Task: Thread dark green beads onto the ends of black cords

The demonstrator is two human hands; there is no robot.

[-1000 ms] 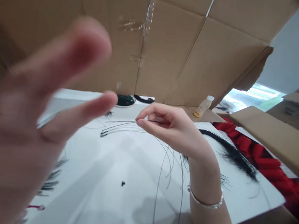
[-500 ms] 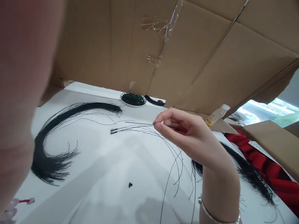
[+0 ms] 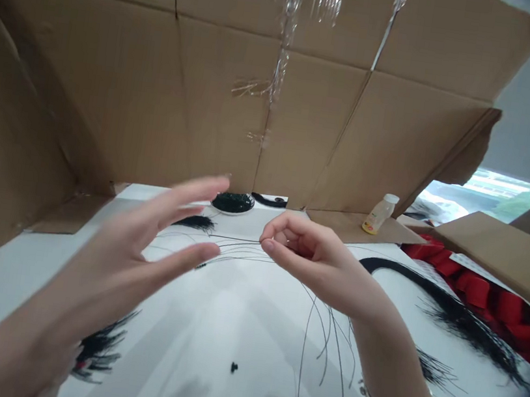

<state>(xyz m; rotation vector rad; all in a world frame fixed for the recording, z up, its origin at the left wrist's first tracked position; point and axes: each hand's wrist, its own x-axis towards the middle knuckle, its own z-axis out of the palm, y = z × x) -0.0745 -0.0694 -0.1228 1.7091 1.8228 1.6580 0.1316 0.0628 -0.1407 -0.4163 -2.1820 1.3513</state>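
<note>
Several fine black threads are pinched between the thumb and index finger of the right hand. They are thin, smooth and slightly bowed; on one side they are stretched toward the left hand, with small dark tips seen just below its thumb, and on the other they are draped in long loose curves beneath the right palm. The left hand, blurred, is held open with thumb and fingers parted, apart from the right fingertips.

By the left hand and wrist, a black fringe is partly covered, as is a dark tuft beyond its fingers. A small black piece is left on the white table nearer than both hands. Beyond the right hand, a plate of dark green bits and a capped bottle are placed before a cardboard wall. To its right, a curved black bundle is laid out, bordered by red rolls.
</note>
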